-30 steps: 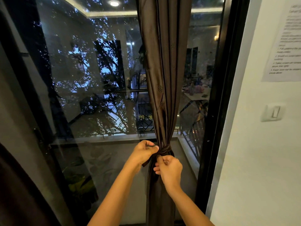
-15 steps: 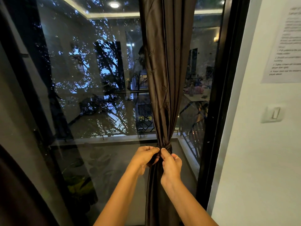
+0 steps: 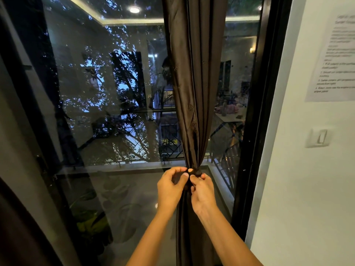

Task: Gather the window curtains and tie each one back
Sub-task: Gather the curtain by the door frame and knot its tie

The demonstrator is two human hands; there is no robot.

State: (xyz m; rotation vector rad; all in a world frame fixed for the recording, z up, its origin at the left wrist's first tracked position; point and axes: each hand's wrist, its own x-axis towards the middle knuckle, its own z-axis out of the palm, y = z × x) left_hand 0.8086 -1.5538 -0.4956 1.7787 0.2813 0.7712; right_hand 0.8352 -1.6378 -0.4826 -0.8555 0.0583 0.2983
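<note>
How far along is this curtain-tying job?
Done: the brown curtain is gathered into a bunch. In hand: left hand and right hand pinch the tie around it. Left: finishing that knot, then perhaps the dark fabric at the left edge.

Head camera looks forward and slightly down, close to the curtain.

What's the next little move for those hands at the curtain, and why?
Probably draw the tie tight: the left hand and right hand both pinch it where it cinches the gathered curtain, so the fastening looks unfinished.
</note>
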